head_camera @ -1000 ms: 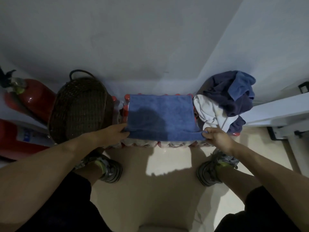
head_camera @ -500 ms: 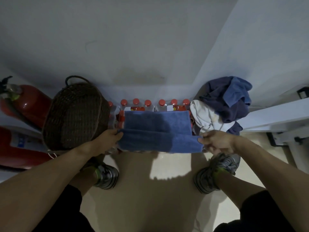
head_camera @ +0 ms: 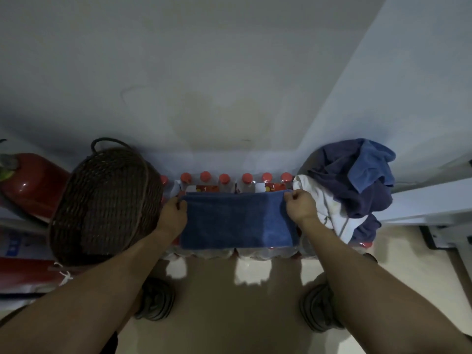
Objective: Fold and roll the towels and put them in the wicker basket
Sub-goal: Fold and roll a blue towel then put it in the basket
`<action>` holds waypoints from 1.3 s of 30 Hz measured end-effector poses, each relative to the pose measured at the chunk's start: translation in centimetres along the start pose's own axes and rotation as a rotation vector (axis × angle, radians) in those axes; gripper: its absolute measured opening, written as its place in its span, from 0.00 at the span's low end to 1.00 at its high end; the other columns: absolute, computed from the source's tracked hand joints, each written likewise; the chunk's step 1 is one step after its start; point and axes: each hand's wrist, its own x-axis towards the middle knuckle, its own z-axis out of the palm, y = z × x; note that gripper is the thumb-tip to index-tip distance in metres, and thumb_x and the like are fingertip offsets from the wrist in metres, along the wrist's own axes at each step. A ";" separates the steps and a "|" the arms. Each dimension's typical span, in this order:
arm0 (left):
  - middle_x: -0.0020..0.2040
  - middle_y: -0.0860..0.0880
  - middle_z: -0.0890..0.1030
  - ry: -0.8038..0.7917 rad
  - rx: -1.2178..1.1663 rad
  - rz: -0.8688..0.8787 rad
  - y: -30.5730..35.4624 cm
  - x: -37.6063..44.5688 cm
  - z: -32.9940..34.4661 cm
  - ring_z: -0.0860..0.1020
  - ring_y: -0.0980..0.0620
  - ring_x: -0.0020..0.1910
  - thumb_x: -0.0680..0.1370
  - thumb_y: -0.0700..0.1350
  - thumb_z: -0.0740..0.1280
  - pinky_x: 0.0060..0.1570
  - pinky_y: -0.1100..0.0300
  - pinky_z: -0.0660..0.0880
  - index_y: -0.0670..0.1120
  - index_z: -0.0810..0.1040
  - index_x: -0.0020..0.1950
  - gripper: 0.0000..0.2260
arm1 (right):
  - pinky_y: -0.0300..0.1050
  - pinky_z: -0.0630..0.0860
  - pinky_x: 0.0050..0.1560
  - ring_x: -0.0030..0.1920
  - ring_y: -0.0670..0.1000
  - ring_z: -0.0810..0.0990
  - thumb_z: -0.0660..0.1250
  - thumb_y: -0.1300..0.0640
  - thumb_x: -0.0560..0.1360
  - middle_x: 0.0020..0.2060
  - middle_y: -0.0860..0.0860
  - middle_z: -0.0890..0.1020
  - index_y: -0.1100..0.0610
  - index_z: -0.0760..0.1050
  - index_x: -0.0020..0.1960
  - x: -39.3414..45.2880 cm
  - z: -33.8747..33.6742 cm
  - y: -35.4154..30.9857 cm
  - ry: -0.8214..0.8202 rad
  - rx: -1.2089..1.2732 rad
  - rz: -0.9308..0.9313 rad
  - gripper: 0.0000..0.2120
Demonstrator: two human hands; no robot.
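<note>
A blue towel (head_camera: 236, 221) lies folded on top of packs of red-capped bottles (head_camera: 224, 180) against the wall. My left hand (head_camera: 173, 213) pinches its far left corner and my right hand (head_camera: 298, 204) pinches its far right corner. A dark wicker basket (head_camera: 102, 203) with a loop handle stands to the left, next to my left forearm. Its inside is not visible. A heap of towels (head_camera: 357, 185), dark blue, lighter blue and white, sits to the right of the folded one.
Red fire extinguishers (head_camera: 30, 185) lie at the far left beside the basket. A white ledge (head_camera: 434, 200) runs along the right wall. My two shoes (head_camera: 319, 307) stand on the pale floor in front of the bottle packs.
Both hands carried the towel's near edge up and away to the far edge, folding it in half. The far row of bottle caps now shows behind it.
</note>
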 end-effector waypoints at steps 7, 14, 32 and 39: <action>0.49 0.36 0.79 0.097 0.090 0.037 -0.6 2.2 1.1 0.76 0.35 0.51 0.83 0.45 0.55 0.50 0.48 0.72 0.37 0.75 0.53 0.13 | 0.43 0.67 0.43 0.43 0.61 0.78 0.58 0.54 0.82 0.38 0.57 0.78 0.60 0.72 0.44 -0.4 1.9 1.2 0.186 -0.047 -0.079 0.12; 0.35 0.39 0.76 0.149 0.187 0.133 1.1 2.9 1.6 0.74 0.42 0.34 0.83 0.46 0.58 0.35 0.52 0.67 0.39 0.72 0.43 0.13 | 0.49 0.73 0.52 0.51 0.65 0.80 0.59 0.55 0.82 0.47 0.65 0.82 0.68 0.76 0.53 0.4 2.4 0.7 0.205 -0.041 -0.001 0.15; 0.51 0.37 0.80 0.043 0.064 -0.143 -1.4 -6.7 1.2 0.79 0.39 0.52 0.79 0.44 0.66 0.51 0.50 0.74 0.34 0.78 0.53 0.13 | 0.54 0.75 0.59 0.60 0.62 0.75 0.72 0.49 0.71 0.52 0.60 0.80 0.61 0.77 0.55 -8.1 0.2 2.4 -0.036 -0.205 0.305 0.19; 0.39 0.40 0.81 0.077 -0.205 -0.170 -2.4 -6.3 0.2 0.78 0.42 0.41 0.75 0.46 0.73 0.40 0.57 0.73 0.39 0.78 0.38 0.12 | 0.56 0.80 0.45 0.42 0.61 0.81 0.74 0.61 0.70 0.41 0.59 0.83 0.61 0.76 0.42 -8.9 0.5 2.8 0.047 0.141 0.333 0.08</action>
